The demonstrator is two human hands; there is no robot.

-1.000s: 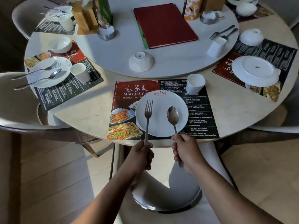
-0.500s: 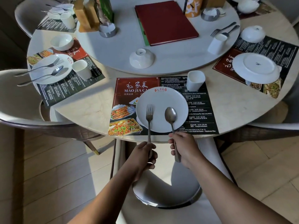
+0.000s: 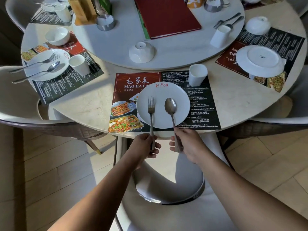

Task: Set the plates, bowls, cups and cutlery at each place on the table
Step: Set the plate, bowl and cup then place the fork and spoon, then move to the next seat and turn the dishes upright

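Steel fork (image 3: 151, 107) and spoon (image 3: 170, 106) — heads (side by side) over white plate (image 3: 181, 99).

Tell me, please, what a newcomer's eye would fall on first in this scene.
The left hand holds a fork and the right hand a spoon, side by side over the white plate on the nearest placemat. Beyond it, an upturned bowl sits on the raised centre disc, in front of a red menu book.
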